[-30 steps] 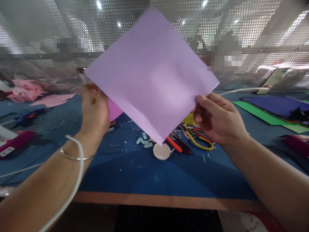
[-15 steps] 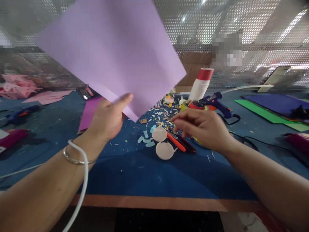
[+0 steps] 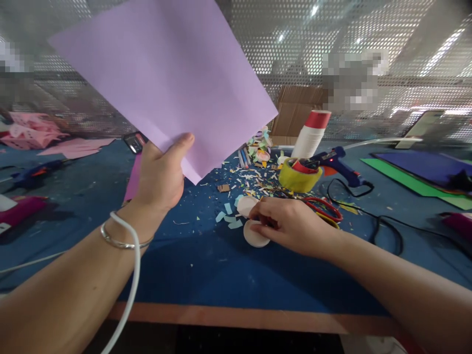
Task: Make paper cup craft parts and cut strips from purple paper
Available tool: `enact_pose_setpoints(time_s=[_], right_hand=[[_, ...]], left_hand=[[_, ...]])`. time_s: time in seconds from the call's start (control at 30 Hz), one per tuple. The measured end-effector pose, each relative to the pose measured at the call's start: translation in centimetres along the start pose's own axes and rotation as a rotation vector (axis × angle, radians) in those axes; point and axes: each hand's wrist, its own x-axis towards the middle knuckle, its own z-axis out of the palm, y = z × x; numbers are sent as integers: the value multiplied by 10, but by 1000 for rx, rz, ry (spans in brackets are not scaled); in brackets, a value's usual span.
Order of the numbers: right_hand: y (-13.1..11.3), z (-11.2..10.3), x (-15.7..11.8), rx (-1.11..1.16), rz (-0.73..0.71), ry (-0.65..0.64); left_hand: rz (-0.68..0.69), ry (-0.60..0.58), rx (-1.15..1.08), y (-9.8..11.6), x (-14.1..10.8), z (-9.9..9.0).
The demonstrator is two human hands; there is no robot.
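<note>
Light purple sheets of paper (image 3: 177,83) are gripped in my left hand (image 3: 162,172), thumb on top, raised above the left part of the blue table. Over two white round pieces (image 3: 254,235) my right hand (image 3: 291,223) is lowered, its fingers curled and its fingertips at their right edges. What those fingers hold, if anything, is hidden. Light blue paper scraps (image 3: 228,216) lie just left of the round pieces. Behind my right hand are red-handled scissors (image 3: 330,209), partly covered.
A glue gun (image 3: 337,162) rests by a yellow tape roll (image 3: 300,178), with stacked paper cups (image 3: 311,135) behind. Small scraps (image 3: 250,179) cover the middle. Green and blue sheets (image 3: 416,172) lie right, pink paper (image 3: 33,130) left. Black cables cross the right side.
My right hand has moved down and slightly left, from beside the tape roll to the white round pieces, uncovering the roll. My left hand still holds the purple sheets. The view has shifted slightly.
</note>
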Motion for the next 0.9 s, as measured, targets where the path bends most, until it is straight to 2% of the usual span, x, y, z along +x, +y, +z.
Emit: enact_pose_setpoints(time_s=[0.1,0.27,0.43,0.63,0.9], right_hand=[[-1,4,2,-39,4,0],[-1,7,5,-35,42,-3],[2,5,7,19,4,-19],[3,2,10,-85,-5,22],[3,-1,14,-187,-55,-40]], left_hand=[[37,29,-23,0,1,-1],[20,6,7,0,1,-3],[13,36,-28,-3,4,-4],[23,-12,8,-4,3,-6],[0,-61,-11,3,-6,-3]])
